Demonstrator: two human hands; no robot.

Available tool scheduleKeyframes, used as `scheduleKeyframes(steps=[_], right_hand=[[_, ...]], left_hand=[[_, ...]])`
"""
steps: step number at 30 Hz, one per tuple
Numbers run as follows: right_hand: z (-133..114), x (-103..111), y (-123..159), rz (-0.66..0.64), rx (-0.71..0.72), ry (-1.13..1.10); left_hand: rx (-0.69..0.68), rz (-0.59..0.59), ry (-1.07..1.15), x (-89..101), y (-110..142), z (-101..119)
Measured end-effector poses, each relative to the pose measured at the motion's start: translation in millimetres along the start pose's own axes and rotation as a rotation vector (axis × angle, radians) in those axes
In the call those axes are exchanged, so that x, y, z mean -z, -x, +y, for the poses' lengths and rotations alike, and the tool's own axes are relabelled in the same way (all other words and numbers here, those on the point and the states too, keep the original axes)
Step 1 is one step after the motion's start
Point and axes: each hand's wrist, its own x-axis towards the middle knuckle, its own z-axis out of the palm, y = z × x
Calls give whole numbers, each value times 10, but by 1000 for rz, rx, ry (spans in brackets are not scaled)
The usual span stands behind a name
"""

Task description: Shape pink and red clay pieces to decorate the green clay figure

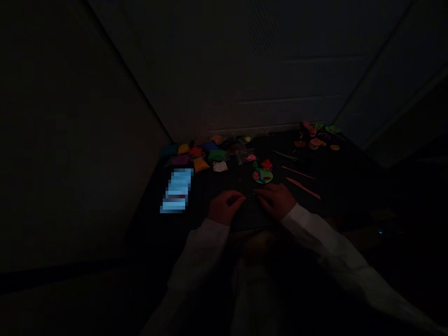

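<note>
The dimly lit surface (336, 200) carries coloured packets (201, 164) and, at left, a glowing screen (177, 190). Left hand (224, 206) and right hand (279, 200) face each other, fingers curled, tips near the thumbs; too dark to tell if they grip anything. A decorated green disc (262, 176) lies just beyond them, left of a pink knife-shaped tool (304, 187)

Lit phone (177, 190), probably — panelled wall (217, 70) behind.
</note>
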Motion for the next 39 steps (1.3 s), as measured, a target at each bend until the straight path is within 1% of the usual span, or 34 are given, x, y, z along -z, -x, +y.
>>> scheduleKeyframes(steps=[4, 8, 11, 14, 19, 23, 28, 32, 35, 37, 39], right_hand=[[-45, 22, -8, -31, 13, 92], [-62, 39, -13, -63, 46, 81], [-66, 44, -11, -55, 35, 99], [-73, 52, -3, -53, 19, 103], [-68, 49, 4, -50, 54, 73], [-46, 37, -3, -12, 26, 32], [9, 32, -8, 12, -20, -68], [110, 26, 26, 17, -53, -110], [129, 37, 61, 24, -67, -83], [68, 55, 66, 14, -21, -31], [-44, 72, 49, -10, 57, 27]], left_hand=[[9, 33, -2, 3, 1, 11], [17, 65, 1, -1, -10, -18], [11, 69, -3, -7, -18, -57], [-14, 45, -13, -11, -20, -87], [-89, -19, -47, -29, -11, -84], [-140, -56, -102, -61, -12, -67], [-165, -85, -128, -70, -31, -68], [-143, -72, -113, -18, -25, -77], [-87, -19, -87, 54, -4, -108], [-35, 33, -67, 100, 6, -141], [6, 77, -41, 128, 9, -173]])
